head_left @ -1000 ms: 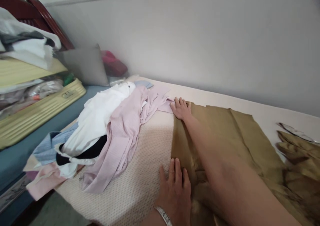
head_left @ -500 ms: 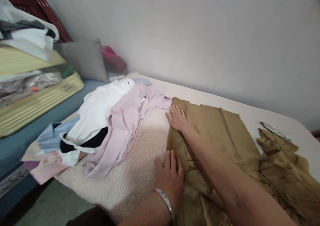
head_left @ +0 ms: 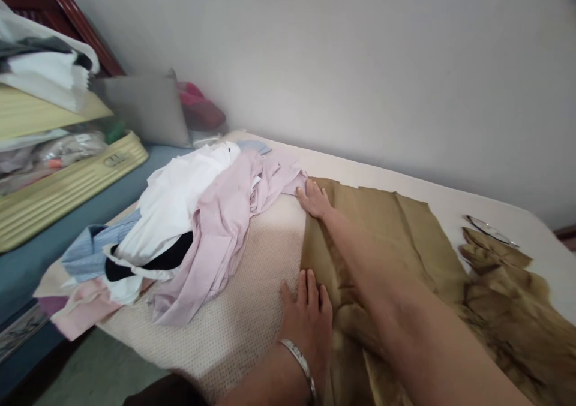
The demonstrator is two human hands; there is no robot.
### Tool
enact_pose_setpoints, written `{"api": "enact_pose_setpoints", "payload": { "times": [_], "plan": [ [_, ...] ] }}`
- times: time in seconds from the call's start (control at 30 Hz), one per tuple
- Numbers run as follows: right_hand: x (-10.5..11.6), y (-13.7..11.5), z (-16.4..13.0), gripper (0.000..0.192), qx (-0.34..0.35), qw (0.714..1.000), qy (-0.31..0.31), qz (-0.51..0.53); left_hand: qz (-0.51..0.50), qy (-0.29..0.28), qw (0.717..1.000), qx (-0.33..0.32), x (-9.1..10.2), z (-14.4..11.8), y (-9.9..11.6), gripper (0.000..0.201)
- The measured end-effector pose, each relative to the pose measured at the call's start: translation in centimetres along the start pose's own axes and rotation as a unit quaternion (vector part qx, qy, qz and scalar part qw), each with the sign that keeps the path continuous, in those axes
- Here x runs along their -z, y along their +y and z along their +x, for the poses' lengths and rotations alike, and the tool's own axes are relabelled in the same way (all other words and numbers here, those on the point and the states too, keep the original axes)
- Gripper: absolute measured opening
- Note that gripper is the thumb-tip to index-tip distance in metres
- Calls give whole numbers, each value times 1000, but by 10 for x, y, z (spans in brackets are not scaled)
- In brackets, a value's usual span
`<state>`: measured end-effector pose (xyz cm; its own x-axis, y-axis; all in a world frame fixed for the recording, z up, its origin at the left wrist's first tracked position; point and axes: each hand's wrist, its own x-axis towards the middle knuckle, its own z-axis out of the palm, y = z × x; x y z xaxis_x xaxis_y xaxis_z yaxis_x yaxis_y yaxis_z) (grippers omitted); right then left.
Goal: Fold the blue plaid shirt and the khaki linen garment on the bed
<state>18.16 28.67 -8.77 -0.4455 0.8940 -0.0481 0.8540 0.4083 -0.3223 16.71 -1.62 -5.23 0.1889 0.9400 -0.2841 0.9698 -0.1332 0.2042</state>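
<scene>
Olive-brown fabric [head_left: 387,238] is lying across the centre and right of the frame on the bed [head_left: 450,205], with both hands flat and open on its left edge — the left hand [head_left: 308,313] pressing low centre, the right hand [head_left: 314,199] reaching to the far corner. That edge is looking smoothed; the bunched right portion and the heaped clothes [head_left: 189,220] at left are waiting — untouched.

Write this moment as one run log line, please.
left hand: flat on olive garment near edge | right hand: flat on far corner, beside pink shirt | surface: bed
</scene>
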Motion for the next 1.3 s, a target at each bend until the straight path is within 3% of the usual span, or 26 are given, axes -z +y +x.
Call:
{"api": "enact_pose_setpoints", "payload": {
  "times": [0.1, 0.2, 0.3, 0.4, 0.47, 0.6, 0.7, 0.77, 0.87, 0.97, 1.07, 1.13, 1.23, 1.3],
  "plan": [
    [7, -1, -69, 75, 30, 999, -27, 5, 8, -23, 1000, -6, 4, -1, -1, 63],
    [18, 3, -168, 78, 85, 991, -76, 64, 23, -23, 999, -21, 4, -1, -1, 75],
    [32, 10, -274, 71, 89, 975, -103, 176, 38, -29, 999, -25, 4, 0, -1, 82],
    [47, 23, -352, 65, 27, 974, -55, 217, 42, -31, 999, -13, 5, 0, -2, 79],
    [61, 42, -380, 57, -49, 977, 14, 208, 41, -24, 999, -15, 5, 0, -3, 76],
    [106, 105, -401, 37, -204, 971, 119, 26, 53, 13, 998, -35, 4, -2, -8, 67],
    [134, 154, -408, 37, -341, 926, 123, -103, 74, 67, 993, -69, 8, -5, -5, 57],
    [137, 179, -410, 41, -386, 911, 88, -113, 73, 121, 986, -88, 15, -9, -1, 39],
    [120, 203, -405, 42, -383, 921, 32, -68, 12, 167, 982, -93, 28, -17, 7, 13],
    [101, 211, -393, 36, -385, 922, 8, -41, -127, 66, 981, -129, 38, -25, 9, 12],
    [98, 206, -383, 24, -375, 927, -8, -22, -243, -96, 949, -179, 41, -30, 5, 12],
    [103, 198, -380, 17, -362, 932, 1, -19, -262, -155, 929, -208, 39, -32, 2, 9],
    [112, 186, -379, 15, -356, 930, 79, -35, -227, -186, 922, -253, 34, -32, -1, 9],
    [113, 179, -377, 13, -355, 917, 178, 29, -199, -194, 922, -271, 32, -31, -2, 8]
  ]
}}
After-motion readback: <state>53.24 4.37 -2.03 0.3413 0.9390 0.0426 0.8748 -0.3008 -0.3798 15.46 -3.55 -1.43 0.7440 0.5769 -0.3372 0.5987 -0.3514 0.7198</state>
